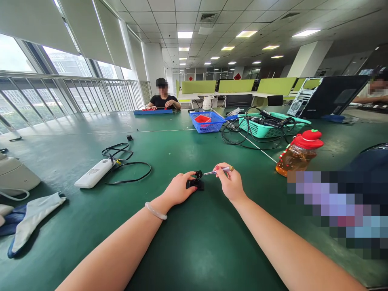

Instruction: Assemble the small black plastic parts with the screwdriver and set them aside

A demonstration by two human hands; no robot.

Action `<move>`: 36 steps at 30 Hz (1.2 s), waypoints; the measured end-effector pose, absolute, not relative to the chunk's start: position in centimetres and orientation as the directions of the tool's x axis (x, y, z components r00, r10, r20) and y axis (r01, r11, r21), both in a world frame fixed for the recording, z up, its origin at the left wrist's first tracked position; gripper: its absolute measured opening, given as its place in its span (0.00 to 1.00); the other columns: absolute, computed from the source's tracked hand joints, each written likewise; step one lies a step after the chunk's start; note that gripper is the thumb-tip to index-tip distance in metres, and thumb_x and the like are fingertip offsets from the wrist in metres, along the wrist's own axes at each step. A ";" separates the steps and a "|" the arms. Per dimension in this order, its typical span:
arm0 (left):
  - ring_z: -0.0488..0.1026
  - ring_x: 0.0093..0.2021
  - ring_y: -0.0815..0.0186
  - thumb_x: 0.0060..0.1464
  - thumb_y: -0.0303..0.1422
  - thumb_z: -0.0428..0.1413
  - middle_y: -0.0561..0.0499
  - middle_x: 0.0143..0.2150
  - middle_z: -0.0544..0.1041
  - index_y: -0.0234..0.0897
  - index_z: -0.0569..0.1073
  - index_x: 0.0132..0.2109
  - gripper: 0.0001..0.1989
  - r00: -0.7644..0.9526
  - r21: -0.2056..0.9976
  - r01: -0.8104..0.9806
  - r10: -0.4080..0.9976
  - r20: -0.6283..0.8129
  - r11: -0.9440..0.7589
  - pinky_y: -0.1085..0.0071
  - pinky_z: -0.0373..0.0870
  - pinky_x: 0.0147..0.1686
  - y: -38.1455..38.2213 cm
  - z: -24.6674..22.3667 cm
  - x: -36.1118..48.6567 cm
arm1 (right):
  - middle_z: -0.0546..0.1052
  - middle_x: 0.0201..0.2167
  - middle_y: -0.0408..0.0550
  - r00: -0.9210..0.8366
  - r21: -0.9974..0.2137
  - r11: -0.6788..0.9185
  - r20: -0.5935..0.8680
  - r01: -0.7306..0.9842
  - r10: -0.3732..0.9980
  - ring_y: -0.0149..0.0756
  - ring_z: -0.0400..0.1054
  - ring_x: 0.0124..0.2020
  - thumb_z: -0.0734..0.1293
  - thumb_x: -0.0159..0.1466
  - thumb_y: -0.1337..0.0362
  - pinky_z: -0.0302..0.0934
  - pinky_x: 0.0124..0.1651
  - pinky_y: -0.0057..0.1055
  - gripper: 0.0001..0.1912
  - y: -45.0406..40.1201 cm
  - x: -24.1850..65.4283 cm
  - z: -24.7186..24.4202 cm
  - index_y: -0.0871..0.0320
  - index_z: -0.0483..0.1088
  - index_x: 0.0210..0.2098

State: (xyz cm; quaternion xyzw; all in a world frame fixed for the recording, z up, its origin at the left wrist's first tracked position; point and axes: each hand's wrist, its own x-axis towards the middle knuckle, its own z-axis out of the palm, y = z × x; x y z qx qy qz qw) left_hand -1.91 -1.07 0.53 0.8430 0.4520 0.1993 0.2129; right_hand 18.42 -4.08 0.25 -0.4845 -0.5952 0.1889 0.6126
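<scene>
In the head view, my left hand (179, 188) is closed around a small black device with a flat square base (197, 185) and a knobby upper part; the base rests on the green table. My right hand (229, 181) pinches a slim screwdriver (224, 169) with a clear purplish handle and a golden end. It lies nearly level, and its metal shaft points left at the upper part of the device. Whether the tip sits in a screw is too small to tell. A pale bangle (155, 211) circles my left wrist.
Left stand a white power bank (94, 173) with a black cable (142, 165) and a blue-and-white glove (36, 218). Right is a red-capped bottle (295, 155). Farther back are a blue basket (209, 126), a teal basket (257, 130) with cables, and a seated person (163, 99).
</scene>
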 end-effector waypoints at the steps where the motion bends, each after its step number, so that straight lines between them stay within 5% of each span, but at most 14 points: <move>1: 0.71 0.56 0.54 0.53 0.34 0.58 0.49 0.52 0.79 0.43 0.66 0.62 0.28 0.510 0.536 0.679 0.848 0.146 -0.501 0.57 0.66 0.58 -1.0 0.5 -1.9 | 0.75 0.29 0.47 0.228 -0.816 0.453 0.548 0.361 0.805 0.39 0.69 0.34 0.62 0.65 0.48 0.61 0.36 0.34 0.19 -4.1 18.4 0.3 0.55 0.71 0.29; 11: 0.71 0.53 0.54 0.53 0.35 0.58 0.48 0.51 0.79 0.47 0.73 0.58 0.24 0.549 0.499 0.672 0.820 0.159 -0.547 0.58 0.68 0.55 -0.9 0.3 -2.0 | 0.75 0.25 0.46 0.317 -0.795 0.398 0.564 0.458 0.763 0.38 0.68 0.29 0.61 0.65 0.49 0.60 0.34 0.34 0.18 -4.8 18.2 1.3 0.55 0.69 0.27; 17: 0.72 0.52 0.55 0.52 0.34 0.59 0.50 0.51 0.80 0.45 0.74 0.56 0.22 0.552 0.493 0.663 0.813 0.188 -0.564 0.58 0.68 0.56 -1.0 0.1 -1.9 | 0.74 0.25 0.46 0.000 -0.601 0.580 0.695 0.551 0.719 0.39 0.68 0.30 0.61 0.66 0.56 0.62 0.40 0.37 0.15 -6.1 17.1 2.1 0.53 0.68 0.25; 22: 0.73 0.51 0.55 0.54 0.37 0.59 0.50 0.50 0.80 0.45 0.75 0.52 0.18 0.554 0.500 0.643 0.803 0.220 -0.580 0.59 0.68 0.54 -1.0 0.0 -1.9 | 0.75 0.24 0.43 -0.280 -0.478 0.662 0.645 0.578 0.711 0.37 0.67 0.29 0.60 0.66 0.62 0.59 0.46 0.41 0.12 -6.0 16.4 2.0 0.53 0.66 0.25; 29: 0.72 0.52 0.54 0.52 0.35 0.59 0.49 0.51 0.80 0.44 0.74 0.55 0.21 0.545 0.486 0.666 0.814 0.201 -0.566 0.58 0.67 0.56 -0.9 0.0 -2.0 | 0.75 0.25 0.46 0.013 -0.547 0.576 0.731 0.607 0.682 0.39 0.68 0.30 0.60 0.66 0.57 0.61 0.43 0.39 0.14 -6.4 17.1 2.5 0.52 0.67 0.26; 36: 0.72 0.51 0.55 0.52 0.35 0.59 0.48 0.50 0.79 0.45 0.74 0.56 0.23 0.536 0.498 0.678 0.827 0.169 -0.541 0.59 0.69 0.54 -1.0 0.2 -2.0 | 0.73 0.22 0.45 0.123 -0.743 0.410 0.545 0.529 0.830 0.37 0.66 0.25 0.59 0.66 0.49 0.57 0.27 0.31 0.20 -5.2 17.2 1.8 0.54 0.67 0.25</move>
